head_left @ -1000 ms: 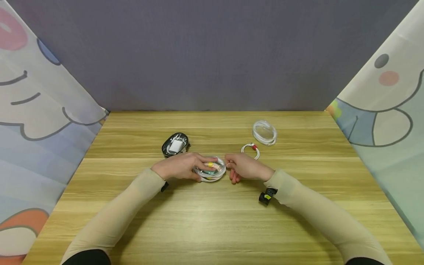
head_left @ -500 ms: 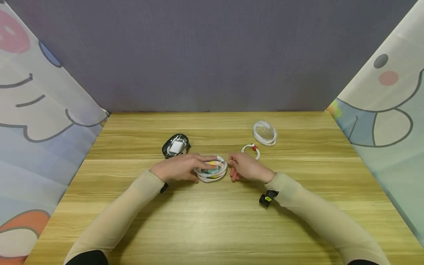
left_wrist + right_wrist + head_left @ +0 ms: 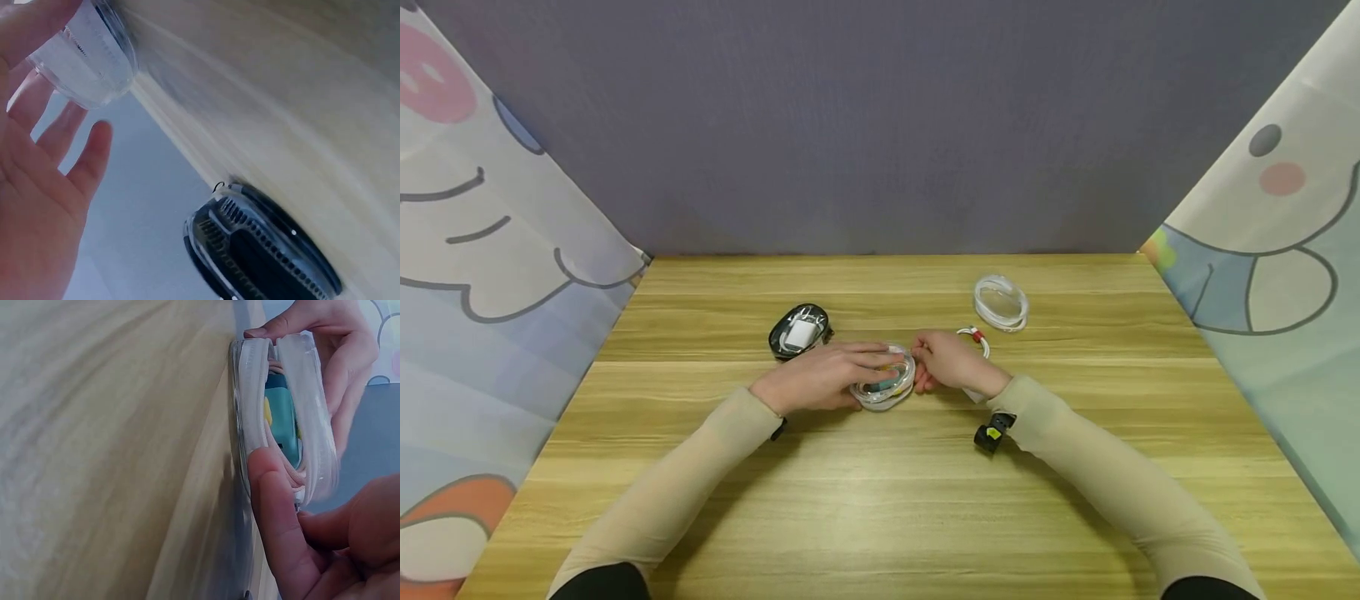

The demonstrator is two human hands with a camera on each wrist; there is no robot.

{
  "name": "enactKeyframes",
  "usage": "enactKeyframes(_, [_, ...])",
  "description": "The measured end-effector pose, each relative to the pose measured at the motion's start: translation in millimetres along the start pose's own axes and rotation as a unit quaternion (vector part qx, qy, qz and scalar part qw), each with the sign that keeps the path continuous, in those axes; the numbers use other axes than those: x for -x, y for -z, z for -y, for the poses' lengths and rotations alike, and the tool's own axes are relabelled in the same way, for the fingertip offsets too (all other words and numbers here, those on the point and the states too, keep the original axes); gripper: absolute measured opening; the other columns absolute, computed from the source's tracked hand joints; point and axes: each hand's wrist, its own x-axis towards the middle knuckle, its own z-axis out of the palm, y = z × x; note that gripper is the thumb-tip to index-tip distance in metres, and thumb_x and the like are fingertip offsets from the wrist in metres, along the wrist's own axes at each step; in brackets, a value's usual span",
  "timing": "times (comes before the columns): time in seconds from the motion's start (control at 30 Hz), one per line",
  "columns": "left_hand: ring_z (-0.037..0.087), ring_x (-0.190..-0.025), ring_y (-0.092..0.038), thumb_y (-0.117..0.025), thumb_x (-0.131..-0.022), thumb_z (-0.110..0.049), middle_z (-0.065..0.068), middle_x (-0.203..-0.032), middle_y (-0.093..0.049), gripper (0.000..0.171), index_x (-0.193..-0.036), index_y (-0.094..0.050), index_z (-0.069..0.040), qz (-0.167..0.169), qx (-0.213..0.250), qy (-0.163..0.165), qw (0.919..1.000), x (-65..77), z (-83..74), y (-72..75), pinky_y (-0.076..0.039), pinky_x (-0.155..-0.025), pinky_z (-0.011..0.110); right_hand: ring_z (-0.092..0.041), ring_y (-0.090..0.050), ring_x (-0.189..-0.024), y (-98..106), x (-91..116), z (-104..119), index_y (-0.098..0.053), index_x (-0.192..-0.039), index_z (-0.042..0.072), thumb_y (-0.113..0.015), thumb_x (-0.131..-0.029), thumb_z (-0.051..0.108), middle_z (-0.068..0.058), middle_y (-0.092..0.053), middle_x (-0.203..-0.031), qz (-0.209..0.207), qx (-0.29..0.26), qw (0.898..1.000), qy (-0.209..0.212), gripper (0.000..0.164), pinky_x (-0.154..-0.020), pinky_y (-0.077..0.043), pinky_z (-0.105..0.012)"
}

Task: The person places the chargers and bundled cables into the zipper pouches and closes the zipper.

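Observation:
A clear round zip pouch (image 3: 880,403) with white trim is at the middle of the table. Inside it are a teal charger (image 3: 285,428) and a pale cable with a yellow tie. My left hand (image 3: 823,375) grips the pouch from the left, fingers across its top. In the right wrist view the pouch gapes along its zip. My right hand (image 3: 951,360) pinches the small zip pull (image 3: 297,504) at the pouch's right end, thumb against curled fingers. Beside my right wrist lies a coiled white cable with a red tie (image 3: 977,335), partly hidden.
A black-edged clear pouch (image 3: 800,332) holding a white charger and cable stands behind my left hand. Farther back right lies another clear pouch with white trim (image 3: 1001,303). A grey wall (image 3: 880,125) closes off the table's far edge; printed cloths hang at both sides.
The pouch and my left hand have shifted slightly right. My right hand has moved a little away from me and left, and now covers more of the cable with the red tie.

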Motion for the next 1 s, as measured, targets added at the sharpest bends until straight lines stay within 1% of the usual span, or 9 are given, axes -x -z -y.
enactKeyframes(0.07, [0.017, -0.145, -0.031, -0.087, -0.079, -0.023, -0.007, -0.158, -0.035, 0.078, -0.148, -0.05, -0.019, 0.014, 0.013, 0.006, 0.9998, -0.9, 0.0, -0.6, -0.037, -0.111, 0.037, -0.02, -0.068, -0.059, -0.9, -1.0, -0.2, -0.058, -0.097, 0.001, -0.043, -0.107, 0.009, -0.01, -0.067, -0.071, 0.001, -0.007, 1.0, -0.005, 0.02, -0.058, -0.058, -0.032])
enactKeyframes(0.13, [0.015, -0.145, -0.031, -0.087, -0.078, -0.021, -0.008, -0.158, -0.036, 0.079, -0.148, -0.05, -0.019, 0.02, 0.028, 0.009, 0.9994, -1.2, 0.4, -0.7, -0.038, -0.11, 0.035, -0.02, -0.068, -0.06, -1.4, -1.5, -0.1, -0.058, -0.096, 0.001, -0.043, -0.107, 0.008, -0.011, -0.068, -0.072, 0.005, -0.013, 1.0, -0.009, 0.02, -0.058, -0.058, -0.032])
enactKeyframes(0.2, [0.015, -0.145, -0.032, -0.087, -0.079, -0.021, -0.008, -0.158, -0.036, 0.079, -0.148, -0.05, -0.019, 0.025, 0.033, 0.013, 0.9991, -1.1, 0.4, -0.5, -0.039, -0.109, 0.036, -0.02, -0.069, -0.06, -1.6, -2.0, -0.6, -0.057, -0.096, 0.0, -0.042, -0.107, 0.008, -0.011, -0.068, -0.072, 0.009, -0.016, 1.0, -0.01, 0.02, -0.058, -0.058, -0.033])
enactKeyframes(0.37, [0.015, -0.145, -0.032, -0.086, -0.08, -0.021, -0.011, -0.158, -0.034, 0.077, -0.148, -0.05, -0.02, 0.039, 0.028, 0.023, 0.9986, -2.6, 0.1, 0.7, -0.045, -0.104, 0.035, -0.021, -0.069, -0.06, -0.7, -1.2, -2.6, -0.057, -0.096, 0.0, -0.043, -0.107, 0.007, -0.011, -0.068, -0.073, 0.012, -0.013, 1.0, 0.002, 0.019, -0.058, -0.059, -0.034])
enactKeyframes(0.47, [0.013, -0.144, -0.031, -0.086, -0.08, -0.023, -0.013, -0.159, -0.032, 0.078, -0.148, -0.049, -0.022, 0.048, 0.021, 0.031, 0.9982, -4.2, 0.0, 0.9, -0.046, -0.101, 0.034, -0.021, -0.069, -0.06, 0.1, 1.0, -5.1, -0.056, -0.096, 0.0, -0.043, -0.107, 0.005, -0.012, -0.067, -0.072, 0.012, -0.014, 1.0, 0.016, 0.018, -0.057, -0.058, -0.033])
enactKeyframes(0.57, [0.011, -0.144, -0.032, -0.086, -0.08, -0.024, -0.014, -0.159, -0.032, 0.078, -0.148, -0.048, -0.024, 0.051, 0.022, 0.041, 0.9976, -5.1, -0.3, 1.4, -0.047, -0.1, 0.033, -0.022, -0.069, -0.061, 0.7, 4.3, -7.1, -0.055, -0.095, 0.0, -0.042, -0.106, 0.003, -0.012, -0.067, -0.072, 0.013, -0.022, 0.999, 0.022, 0.018, -0.057, -0.058, -0.033])
enactKeyframes(0.7, [0.009, -0.143, -0.032, -0.087, -0.078, -0.023, -0.015, -0.158, -0.032, 0.079, -0.147, -0.05, -0.025, 0.052, 0.032, 0.055, 0.9966, -5.1, -1.2, 2.7, -0.049, -0.097, 0.033, -0.022, -0.068, -0.062, 0.8, 9.8, -6.5, -0.055, -0.096, -0.001, -0.042, -0.106, 0.004, -0.012, -0.067, -0.073, 0.02, -0.021, 0.999, 0.014, 0.018, -0.058, -0.059, -0.034])
enactKeyframes(0.87, [0.01, -0.143, -0.033, -0.085, -0.08, -0.022, -0.015, -0.158, -0.032, 0.076, -0.147, -0.049, -0.025, 0.056, 0.039, 0.062, 0.9957, -5.6, -2.3, 3.4, -0.048, -0.098, 0.034, -0.021, -0.068, -0.062, 0.2, 15.4, -6.8, -0.054, -0.093, -0.001, -0.04, -0.107, 0.005, -0.01, -0.067, -0.073, 0.02, -0.003, 1.0, 0.013, 0.02, -0.058, -0.058, -0.032])
enactKeyframes(1.0, [0.01, -0.142, -0.034, -0.085, -0.08, -0.023, -0.015, -0.158, -0.032, 0.076, -0.147, -0.05, -0.024, 0.057, 0.043, 0.066, 0.9953, -6.3, -2.9, 4.2, -0.047, -0.1, 0.034, -0.021, -0.068, -0.061, -1.3, 19.1, -9.2, -0.053, -0.092, -0.003, -0.039, -0.107, 0.003, -0.01, -0.067, -0.072, 0.021, -0.005, 1.0, 0.018, 0.021, -0.057, -0.058, -0.032])
